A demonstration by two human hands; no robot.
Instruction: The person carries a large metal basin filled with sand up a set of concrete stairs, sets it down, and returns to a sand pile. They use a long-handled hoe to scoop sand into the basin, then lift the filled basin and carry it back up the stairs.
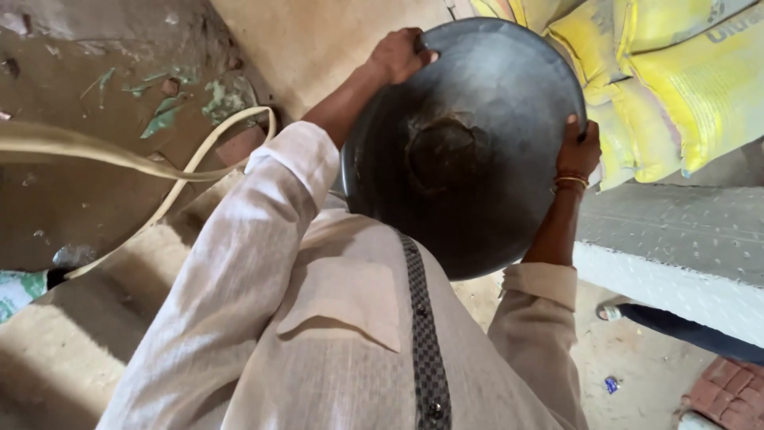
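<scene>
a: where is the pan right now?
b: the dark round metal pan (465, 143) is up in front of you, its underside facing the camera, with a rough dented patch at its centre. it hides the yellow sacks (676, 87) stacked behind it.
a: how are your hands on it?
b: your left hand (398, 54) is curled over the far rim, fingers closed on the edge. your right hand (578, 151), the wrist wearing bangles (571, 182), is wrapped on the opposite rim, fingers behind the pan.
a: what else is about?
b: a pale hose (187, 171) curves over the dirt floor at the left, a grey slab (676, 239) lies at the right, and someone's sandalled foot (611, 313) shows under it.
</scene>
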